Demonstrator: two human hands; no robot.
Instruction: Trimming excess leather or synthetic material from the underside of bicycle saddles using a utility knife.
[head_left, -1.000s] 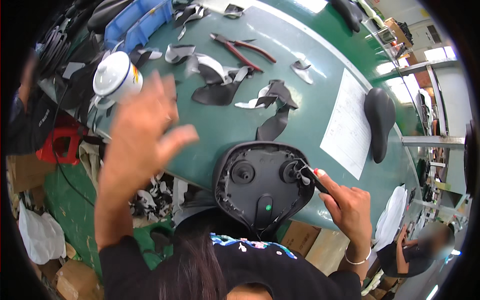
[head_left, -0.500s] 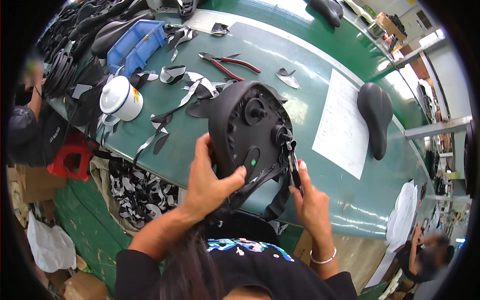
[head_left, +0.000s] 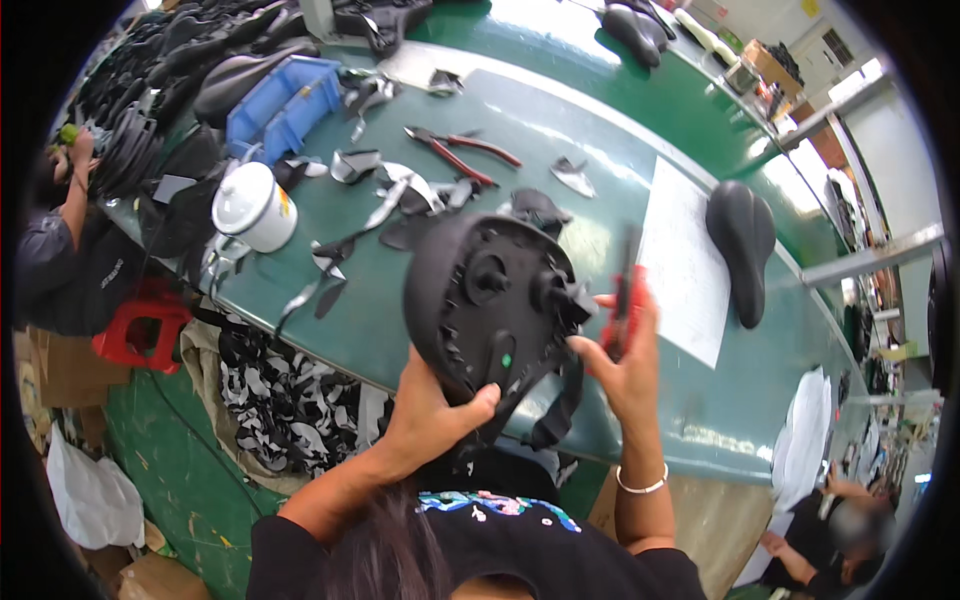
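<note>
My left hand (head_left: 432, 408) holds a black bicycle saddle (head_left: 515, 330) upside down above the table edge, its thumb on the underside rim. Two round posts and a small green dot show on that underside. A loose black strip of cover material (head_left: 560, 405) hangs from the saddle's right edge. My right hand (head_left: 628, 372) is closed around red-handled cutters (head_left: 625, 310), blurred and pointing up. Its thumb and a fingertip are beside the saddle's right edge; whether they pinch the cover there I cannot tell.
Red-handled pliers (head_left: 465, 155), black-and-white scraps (head_left: 400, 190), a white lidded mug (head_left: 255, 208) and a blue bin (head_left: 285, 108) are on the green table (head_left: 340, 345). Right lie a paper sheet (head_left: 680, 270) and another saddle (head_left: 741, 245). A scrap-filled sack (head_left: 290, 400) stands below. Other people sit at both sides.
The cutters have come away from the saddle's edge, swinging up and to the right in my right hand. My left hand has lowered the saddle slightly and shifted it left.
</note>
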